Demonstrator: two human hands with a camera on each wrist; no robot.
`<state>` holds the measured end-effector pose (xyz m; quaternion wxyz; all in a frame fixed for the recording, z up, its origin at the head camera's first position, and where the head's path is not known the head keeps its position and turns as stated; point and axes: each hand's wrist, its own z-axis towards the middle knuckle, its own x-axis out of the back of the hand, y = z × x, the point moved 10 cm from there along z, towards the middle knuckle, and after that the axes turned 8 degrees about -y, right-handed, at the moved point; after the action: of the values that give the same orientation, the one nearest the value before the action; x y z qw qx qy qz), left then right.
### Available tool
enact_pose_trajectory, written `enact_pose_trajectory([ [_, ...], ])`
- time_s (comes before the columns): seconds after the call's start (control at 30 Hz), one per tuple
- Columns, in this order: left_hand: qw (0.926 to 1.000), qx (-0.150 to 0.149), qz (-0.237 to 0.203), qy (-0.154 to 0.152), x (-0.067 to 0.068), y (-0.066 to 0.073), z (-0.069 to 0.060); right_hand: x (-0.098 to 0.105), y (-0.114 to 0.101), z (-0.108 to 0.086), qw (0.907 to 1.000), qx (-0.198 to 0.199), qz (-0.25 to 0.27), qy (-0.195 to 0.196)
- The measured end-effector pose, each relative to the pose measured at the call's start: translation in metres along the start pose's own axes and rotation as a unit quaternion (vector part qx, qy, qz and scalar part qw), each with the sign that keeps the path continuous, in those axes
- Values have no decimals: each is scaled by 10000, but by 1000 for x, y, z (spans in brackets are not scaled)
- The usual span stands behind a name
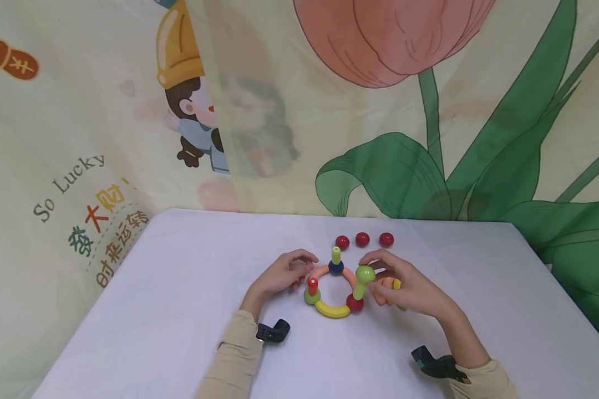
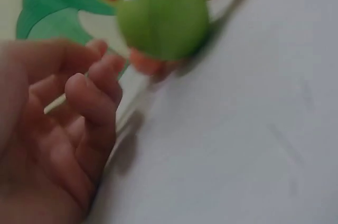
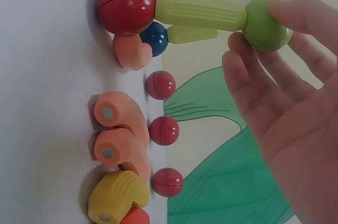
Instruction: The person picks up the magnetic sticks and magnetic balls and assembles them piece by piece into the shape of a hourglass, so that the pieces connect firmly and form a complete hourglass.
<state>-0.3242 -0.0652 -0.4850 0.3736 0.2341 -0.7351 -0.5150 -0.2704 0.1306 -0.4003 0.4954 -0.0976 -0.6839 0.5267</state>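
Note:
A ring of curved magnetic pieces and balls lies on the table, with a yellow curved piece [image 1: 332,310] at its front. Upright rods stand on its green ball [image 1: 311,296], blue ball [image 1: 336,267] and red ball [image 3: 127,6]. On the red ball's light green rod [image 3: 202,11] sits another green ball [image 3: 266,24]. My right hand [image 3: 296,86] pinches that top ball between thumb and fingers. Beside the ring's left side, my left hand [image 1: 285,271] has loosely bent fingers and holds nothing. In the left wrist view it is close to the lower green ball [image 2: 162,15].
Behind the ring, three loose red balls [image 1: 362,239] lie in a row. Orange curved pieces [image 3: 121,123] and a yellow curved piece [image 3: 119,196] lie right of the ring, partly behind my right hand in the head view. A printed cloth [image 1: 379,138] hangs behind the white table [image 1: 179,266].

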Motion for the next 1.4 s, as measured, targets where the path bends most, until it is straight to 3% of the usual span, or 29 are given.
enact_pose_trajectory([
  [0.13,9973,-229,-122,-684,1,0,-10,-5,9,0,9993,-334,-4,-189],
  [0.27,9861,-703,-60,-1502,-6,7,-21,-14,17,3,9979,-456,120,-441],
  [0.4,9768,-1035,189,-1868,-14,14,-22,-26,24,7,9962,-519,163,-673],
  [0.63,9804,-800,811,-1607,-21,16,-12,-37,23,12,9969,-380,-81,-690],
  [0.8,9854,-533,698,-1457,-22,14,-9,-38,21,14,9973,-339,-139,-640],
  [1.4,9898,-384,514,-1273,-24,10,-6,-45,18,20,9956,-358,-779,-383],
])
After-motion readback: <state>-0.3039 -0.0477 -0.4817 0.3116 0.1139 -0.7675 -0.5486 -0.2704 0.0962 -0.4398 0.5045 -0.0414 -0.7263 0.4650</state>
